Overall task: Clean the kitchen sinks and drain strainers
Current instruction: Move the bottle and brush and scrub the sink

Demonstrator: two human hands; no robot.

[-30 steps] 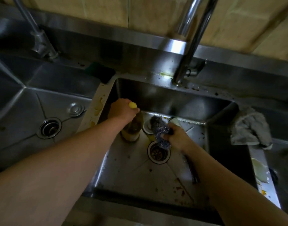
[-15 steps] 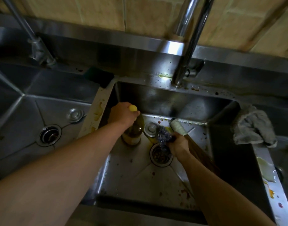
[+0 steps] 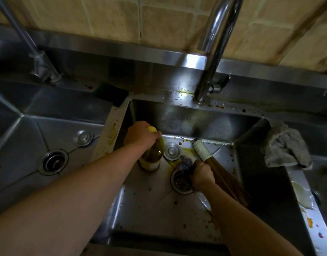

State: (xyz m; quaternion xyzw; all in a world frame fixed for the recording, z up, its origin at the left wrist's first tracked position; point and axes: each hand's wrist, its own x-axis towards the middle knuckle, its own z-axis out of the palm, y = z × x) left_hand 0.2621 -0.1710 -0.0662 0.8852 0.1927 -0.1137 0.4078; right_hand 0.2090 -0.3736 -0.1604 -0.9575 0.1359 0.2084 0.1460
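both hands grip: left [image 3: 140, 134] upright bottle [image 3: 152, 156], right [image 3: 201, 174] scourer [image 3: 185, 163] at drain [image 3: 181, 182].

In the right sink [image 3: 144, 209], a bottle [image 3: 151, 156] is standing at ten o'clock of the drain strainer [image 3: 181, 182]; a brush [image 3: 203, 150] is lying at two o'clock, a rag [image 3: 286, 146] sitting on the rim beyond.

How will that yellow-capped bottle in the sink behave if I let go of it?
The bottle is tall and narrow on a sloping, wet sink floor, so it may tip or slide. It looks partly full, so probably fairly heavy. The left hand grips its top.
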